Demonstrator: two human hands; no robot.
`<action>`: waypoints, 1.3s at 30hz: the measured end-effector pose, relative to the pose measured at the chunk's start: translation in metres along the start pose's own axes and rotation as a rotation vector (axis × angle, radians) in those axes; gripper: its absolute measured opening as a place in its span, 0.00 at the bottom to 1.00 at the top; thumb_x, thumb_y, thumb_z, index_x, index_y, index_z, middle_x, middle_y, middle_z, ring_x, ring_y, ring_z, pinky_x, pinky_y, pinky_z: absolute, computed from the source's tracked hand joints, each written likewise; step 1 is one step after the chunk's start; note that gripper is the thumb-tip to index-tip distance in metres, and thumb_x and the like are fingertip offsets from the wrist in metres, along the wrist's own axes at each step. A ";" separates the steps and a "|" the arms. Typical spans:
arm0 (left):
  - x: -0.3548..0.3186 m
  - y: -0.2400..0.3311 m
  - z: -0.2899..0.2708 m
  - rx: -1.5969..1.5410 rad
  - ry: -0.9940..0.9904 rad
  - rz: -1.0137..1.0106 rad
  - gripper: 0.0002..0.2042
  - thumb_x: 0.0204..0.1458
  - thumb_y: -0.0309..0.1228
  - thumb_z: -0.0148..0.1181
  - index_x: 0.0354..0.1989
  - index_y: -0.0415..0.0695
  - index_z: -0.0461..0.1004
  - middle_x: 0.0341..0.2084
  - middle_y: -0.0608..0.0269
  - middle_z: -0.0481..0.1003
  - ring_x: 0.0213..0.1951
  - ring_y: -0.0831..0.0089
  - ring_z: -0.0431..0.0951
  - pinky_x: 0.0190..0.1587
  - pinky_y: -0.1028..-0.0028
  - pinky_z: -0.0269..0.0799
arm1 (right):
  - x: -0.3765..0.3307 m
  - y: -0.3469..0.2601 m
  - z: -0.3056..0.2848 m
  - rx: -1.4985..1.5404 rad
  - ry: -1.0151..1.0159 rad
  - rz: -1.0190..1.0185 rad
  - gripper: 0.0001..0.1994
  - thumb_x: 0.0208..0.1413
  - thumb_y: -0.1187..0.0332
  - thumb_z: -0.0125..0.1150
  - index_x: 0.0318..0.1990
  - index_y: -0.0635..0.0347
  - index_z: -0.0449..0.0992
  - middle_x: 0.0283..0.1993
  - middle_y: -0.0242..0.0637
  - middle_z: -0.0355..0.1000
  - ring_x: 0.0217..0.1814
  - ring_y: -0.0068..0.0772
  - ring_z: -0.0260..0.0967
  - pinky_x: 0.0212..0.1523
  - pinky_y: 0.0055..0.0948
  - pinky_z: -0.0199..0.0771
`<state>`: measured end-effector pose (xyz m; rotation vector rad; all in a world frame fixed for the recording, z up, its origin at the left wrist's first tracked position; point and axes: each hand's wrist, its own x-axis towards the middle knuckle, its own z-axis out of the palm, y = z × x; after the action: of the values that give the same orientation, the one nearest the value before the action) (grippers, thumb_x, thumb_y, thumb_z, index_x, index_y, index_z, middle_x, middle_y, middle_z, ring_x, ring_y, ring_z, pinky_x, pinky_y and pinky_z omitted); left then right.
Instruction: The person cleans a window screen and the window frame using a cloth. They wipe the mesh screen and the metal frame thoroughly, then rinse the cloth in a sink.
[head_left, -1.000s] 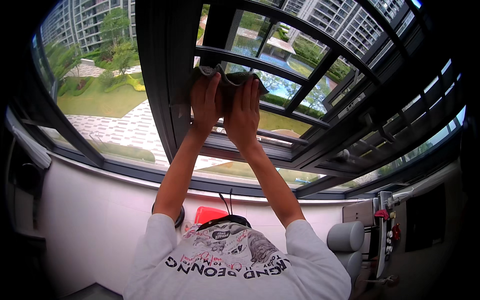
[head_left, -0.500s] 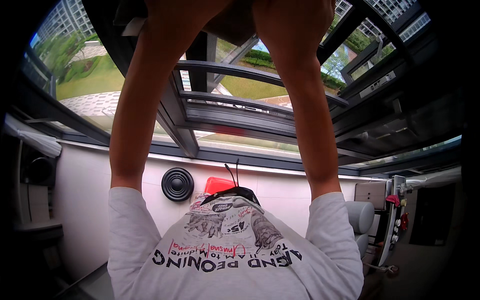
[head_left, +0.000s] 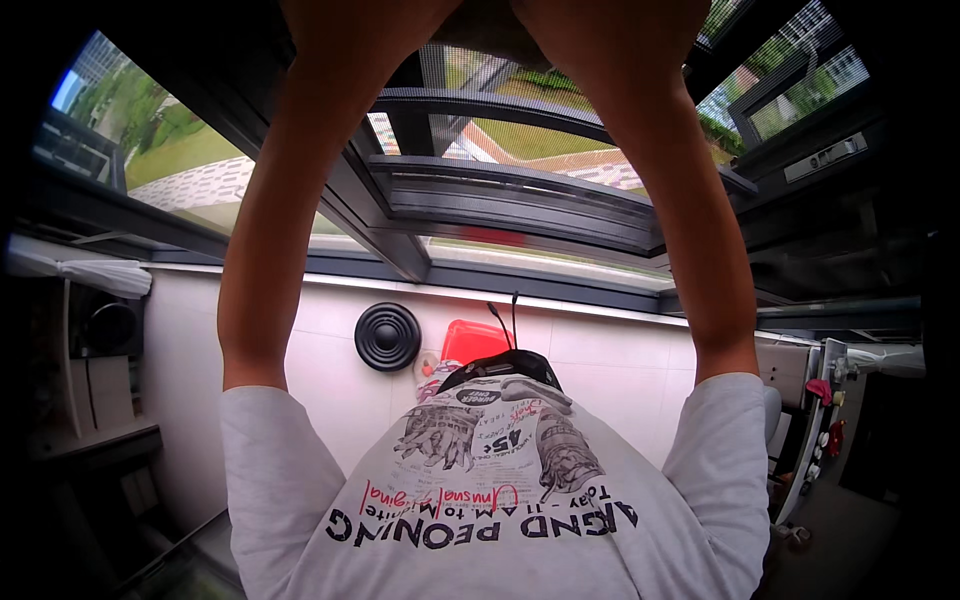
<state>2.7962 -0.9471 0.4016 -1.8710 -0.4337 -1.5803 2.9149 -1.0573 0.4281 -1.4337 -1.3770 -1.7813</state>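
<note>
In the head view, both hands rise to the upper edge and are largely lost there. The bare left hand (head_left: 362, 22) is at 11 o'clock and the bare right hand (head_left: 618, 28) at 1 o'clock; wrists and shaded lower parts show, but the fingers are cut off, so I cannot tell whether they are spread, pressed together or pinching anything. The hands are apart at the wrists. Between them, at 12 o'clock, hangs the lower edge of a dark grey, limp cloth (head_left: 487, 34); the rest is out of the picture or behind the hands, and its hold is hidden.

Below the cloth, towards 12 o'clock, runs a dark grey metal window frame (head_left: 520, 206) with finely meshed panes; the forearms cover parts of its sides, and its upper bars sink into shadow.

Just off the centre at 8 o'clock lies a black, round, ridged disc (head_left: 387, 337), fully visible. Beside it at 6 o'clock, a flat red plastic object (head_left: 478, 338) is partly covered by the white printed short-sleeved shirt (head_left: 480, 560) and its black collar piece. Small items at 4 o'clock, including a crumpled pink cloth-like piece (head_left: 820, 390), are hard to make out.
</note>
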 end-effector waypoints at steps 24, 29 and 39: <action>-0.161 0.129 -0.007 -0.287 -0.333 0.121 0.23 0.58 0.41 0.54 0.62 0.50 0.71 0.66 0.66 0.68 0.66 0.70 0.65 0.69 0.59 0.52 | -0.212 -0.069 -0.058 0.168 -0.357 0.458 0.28 0.61 0.62 0.54 0.65 0.71 0.65 0.73 0.57 0.55 0.77 0.58 0.50 0.73 0.52 0.51; 0.047 0.118 0.015 -0.216 0.020 0.105 0.28 0.56 0.40 0.54 0.67 0.49 0.66 0.67 0.66 0.64 0.69 0.70 0.60 0.70 0.60 0.52 | -0.051 0.058 -0.037 0.208 0.121 0.307 0.31 0.66 0.53 0.47 0.66 0.73 0.62 0.73 0.61 0.54 0.74 0.65 0.51 0.73 0.56 0.49; -0.021 0.176 0.000 -0.349 -0.125 0.238 0.30 0.53 0.40 0.54 0.67 0.49 0.66 0.66 0.65 0.65 0.69 0.68 0.60 0.70 0.60 0.53 | -0.179 0.050 -0.056 0.066 -0.026 0.423 0.33 0.67 0.49 0.45 0.67 0.72 0.62 0.72 0.64 0.53 0.74 0.68 0.51 0.72 0.58 0.49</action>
<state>2.9008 -1.0744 0.3358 -2.1977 0.0195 -1.4523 2.9940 -1.1660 0.2876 -1.5765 -1.0359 -1.4375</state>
